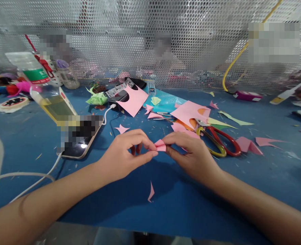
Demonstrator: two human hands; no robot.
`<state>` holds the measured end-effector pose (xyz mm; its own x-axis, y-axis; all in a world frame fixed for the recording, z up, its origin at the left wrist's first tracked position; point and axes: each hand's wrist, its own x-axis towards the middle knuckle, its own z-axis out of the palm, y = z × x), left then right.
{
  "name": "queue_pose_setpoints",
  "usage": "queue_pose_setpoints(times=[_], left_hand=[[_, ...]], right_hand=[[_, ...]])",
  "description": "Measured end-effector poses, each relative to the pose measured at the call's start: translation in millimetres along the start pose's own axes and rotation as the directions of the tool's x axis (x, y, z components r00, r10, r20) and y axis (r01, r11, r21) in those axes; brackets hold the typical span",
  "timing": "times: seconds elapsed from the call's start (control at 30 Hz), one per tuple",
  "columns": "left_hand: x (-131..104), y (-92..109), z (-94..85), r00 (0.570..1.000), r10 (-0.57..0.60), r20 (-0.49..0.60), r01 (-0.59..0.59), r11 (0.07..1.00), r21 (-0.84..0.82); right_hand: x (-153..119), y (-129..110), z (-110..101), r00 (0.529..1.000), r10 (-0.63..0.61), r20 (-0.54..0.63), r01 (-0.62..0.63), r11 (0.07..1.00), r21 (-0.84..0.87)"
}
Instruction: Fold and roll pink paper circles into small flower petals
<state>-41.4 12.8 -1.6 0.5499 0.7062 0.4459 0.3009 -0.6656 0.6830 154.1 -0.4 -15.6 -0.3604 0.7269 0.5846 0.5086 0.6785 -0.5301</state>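
Observation:
A small folded piece of pink paper (161, 145) is pinched between both hands above the blue table (181, 217). My left hand (128, 154) grips its left edge with thumb and fingertips. On the other side, my right hand (191, 153) has its thumb and forefinger closed on the right edge. Below them lies a thin curved pink paper scrap (151, 192). Scissors (216, 137) with red and yellow handles rest just beyond my right hand. Larger pink sheets with rounded cut-outs, one pink sheet (134, 100) among them, lie farther back.
A phone (83, 139) with a white cable (35, 185) lies at the left, near a tilted-looking bottle (50, 98) of yellow liquid. Crumpled green paper (96, 98), a blue sheet (163, 98) and several scraps spread across the back. A perforated metal screen (130, 20) stands behind.

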Motion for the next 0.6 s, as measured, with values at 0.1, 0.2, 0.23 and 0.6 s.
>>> queue_pose_setpoints(times=[0.1,0.2,0.23,0.6], left_hand=[[0.3,-0.2,1.2,0.996,0.073,-0.058,-0.069,0.995,0.075],[1.5,1.1,1.1,0.992,0.079,-0.101,-0.072,0.995,0.072],[2.0,1.7,0.9,0.994,0.052,-0.099,-0.048,0.998,0.048],[4.7,7.4,-3.8,0.994,-0.1,-0.044,0.1,0.995,-0.005]], right_hand=[[-1.2,-1.1,0.4,1.0,0.0,0.02,0.0,1.0,-0.002],[-1.4,-2.3,1.1,0.999,-0.009,0.035,0.009,1.0,-0.001],[-1.3,-2.6,1.2,0.999,-0.013,0.035,0.013,1.0,-0.002],[-1.1,-5.8,0.2,1.0,-0.005,0.031,0.006,1.0,-0.011]])
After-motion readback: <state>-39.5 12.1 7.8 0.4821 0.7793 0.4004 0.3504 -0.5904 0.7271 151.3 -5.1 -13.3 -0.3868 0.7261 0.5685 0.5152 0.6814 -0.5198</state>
